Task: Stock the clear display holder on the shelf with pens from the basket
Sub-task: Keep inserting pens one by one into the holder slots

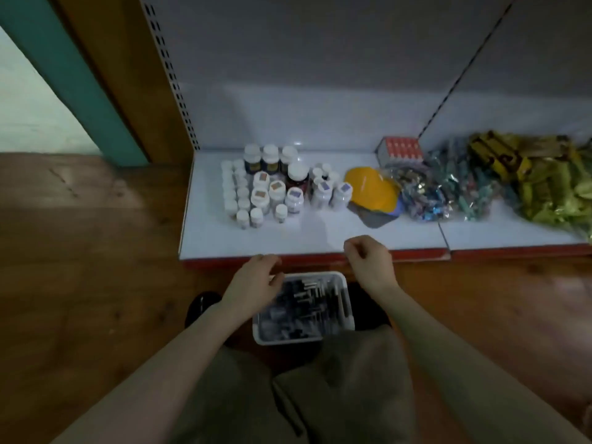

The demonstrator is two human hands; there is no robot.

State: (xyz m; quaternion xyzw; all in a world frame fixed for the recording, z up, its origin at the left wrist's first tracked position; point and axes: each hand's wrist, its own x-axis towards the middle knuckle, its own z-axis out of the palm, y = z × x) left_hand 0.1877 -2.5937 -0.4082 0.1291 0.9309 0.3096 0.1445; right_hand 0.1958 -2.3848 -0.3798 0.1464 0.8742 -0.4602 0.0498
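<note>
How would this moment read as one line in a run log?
stage: pre-grasp | left hand: open at basket rim | right hand: loosely curled, empty, at shelf edge | pens: in basket | display holder: not seen

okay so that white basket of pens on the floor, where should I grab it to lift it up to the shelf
Grip the white basket by its two long side rims, one hand on each, coming down from above. It lies lengthwise between the knees, the left hand already hovers at its left rim, and the open top is full of loose pens, so keep it level.
</note>
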